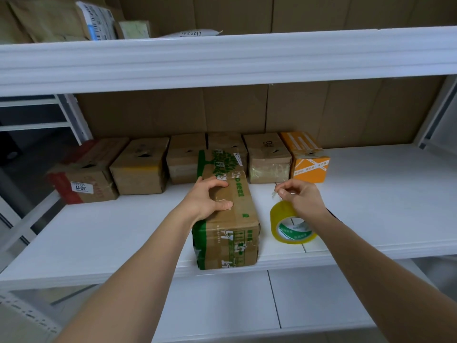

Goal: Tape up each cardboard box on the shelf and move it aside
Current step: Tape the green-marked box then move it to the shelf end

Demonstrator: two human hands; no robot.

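Observation:
A long brown cardboard box [232,219] with green print lies lengthwise on the white shelf [111,231], reaching its front edge. My left hand [207,199] rests on the box's top, fingers spread and curled over it. To the box's right a yellow tape roll [284,224] stands on the shelf. My right hand [301,196] is just above the roll and pinches the loose clear end of the tape between thumb and fingertips.
Behind, along the cardboard back wall, stands a row of several small boxes [141,167], from a red-sided box [84,179] at left to an orange box [309,159] at right. An upper shelf beam [222,60] crosses overhead. A lower shelf [235,305] lies beneath.

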